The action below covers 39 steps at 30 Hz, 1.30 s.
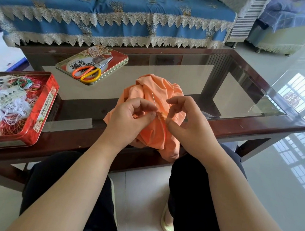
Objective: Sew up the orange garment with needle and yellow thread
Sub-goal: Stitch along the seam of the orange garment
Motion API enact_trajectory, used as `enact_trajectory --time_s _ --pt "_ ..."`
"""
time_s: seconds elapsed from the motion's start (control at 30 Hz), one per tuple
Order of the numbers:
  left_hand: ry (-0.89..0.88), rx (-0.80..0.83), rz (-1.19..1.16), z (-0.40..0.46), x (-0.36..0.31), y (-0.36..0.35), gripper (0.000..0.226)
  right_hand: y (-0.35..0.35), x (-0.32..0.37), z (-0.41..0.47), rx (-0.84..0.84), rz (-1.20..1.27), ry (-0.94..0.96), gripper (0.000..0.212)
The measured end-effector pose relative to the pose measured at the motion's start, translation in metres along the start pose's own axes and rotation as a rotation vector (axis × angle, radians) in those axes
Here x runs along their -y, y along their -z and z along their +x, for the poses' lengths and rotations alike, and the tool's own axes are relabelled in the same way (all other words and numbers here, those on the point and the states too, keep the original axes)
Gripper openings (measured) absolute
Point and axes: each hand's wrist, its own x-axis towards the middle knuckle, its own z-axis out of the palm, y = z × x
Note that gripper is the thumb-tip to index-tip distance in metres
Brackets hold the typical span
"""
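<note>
— Where the glass top meets its dark red-brown wooden frame, how does the coffee table [258, 113] look?

— Long and low, glossy, with a clear pane that shows a pale shelf underneath. It stands on a shiny pale tiled floor [280, 181] that mirrors a barred window. Behind it runs a sofa [120, 7] under a blue patterned cover edged with cream lace points.

— And the orange garment [155, 97]?

— Bunched in a soft, smooth heap at the near edge of the table, part of it spilling over the rim towards the person's dark-trousered knees.

— The hands?

— The left hand [129, 119] has its thumb and forefinger pinched on a fold of the cloth, the other fingers curled. The right hand [186, 122] is just beside it, fingers bent, its fingertips pinching at the same fold. A thin needle [154, 99] rises slanting from between the two hands; which one holds it I cannot tell. Short yellow stitches [161, 116] show on the fold.

— Anything else on the table?

— A flat red tin lid [116, 57] with a flower print, carrying scissors [89, 71] with orange and yellow looped handles. At the left end, an open red tin [46, 102] stuffed with tangled white, red and green threads.
</note>
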Motion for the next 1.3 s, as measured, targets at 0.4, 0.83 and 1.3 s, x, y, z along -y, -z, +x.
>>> enact_trajectory --time_s 0.4,0.83,1.3 --pt "-0.021 0.077 0.069 -0.001 -0.002 -0.003 0.012 0.003 0.006 0.021 -0.132 0.188 -0.314 0.007" --pt "-0.052 0.117 0.126 -0.004 -0.007 -0.005 0.011 0.014 0.004 0.036 0.113 0.683 -0.623 0.010" --pt "-0.128 0.129 0.217 -0.004 -0.004 -0.007 0.008 0.010 0.006 0.038 0.231 0.372 -0.524 0.019"
